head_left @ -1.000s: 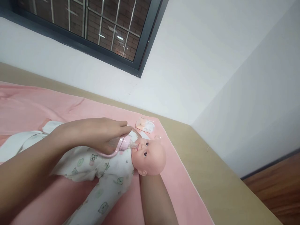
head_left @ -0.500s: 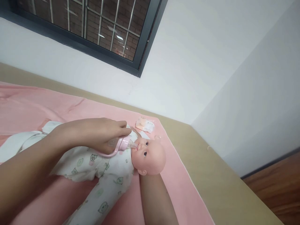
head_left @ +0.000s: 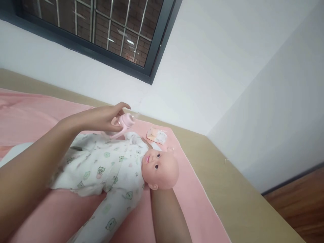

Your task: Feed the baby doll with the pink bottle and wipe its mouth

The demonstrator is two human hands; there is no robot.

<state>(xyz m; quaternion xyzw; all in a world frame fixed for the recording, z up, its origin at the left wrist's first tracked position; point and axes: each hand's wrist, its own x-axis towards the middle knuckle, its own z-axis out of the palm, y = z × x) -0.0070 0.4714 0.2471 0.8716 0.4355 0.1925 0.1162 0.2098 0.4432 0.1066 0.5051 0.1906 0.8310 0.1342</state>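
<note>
A baby doll in a white, green-patterned outfit lies on its back on a pink cloth, its head toward the right. My left hand is closed around a pink-handled baby bottle, which is tilted with its clear nipple pointing right. The bottle is above the doll's chest, on the far side, apart from its mouth. My right arm passes under the doll's neck; only the fingertips of my right hand show beyond it, cradling the neck. The rest of that hand is hidden.
A small white and orange packet lies on the cloth beyond the doll's head. The wooden tabletop borders the cloth, with a white wall and a dark-framed, barred window behind it.
My left hand has drawn the bottle away from the doll's mouth, up and to the left. The doll and my right arm stay in place.
</note>
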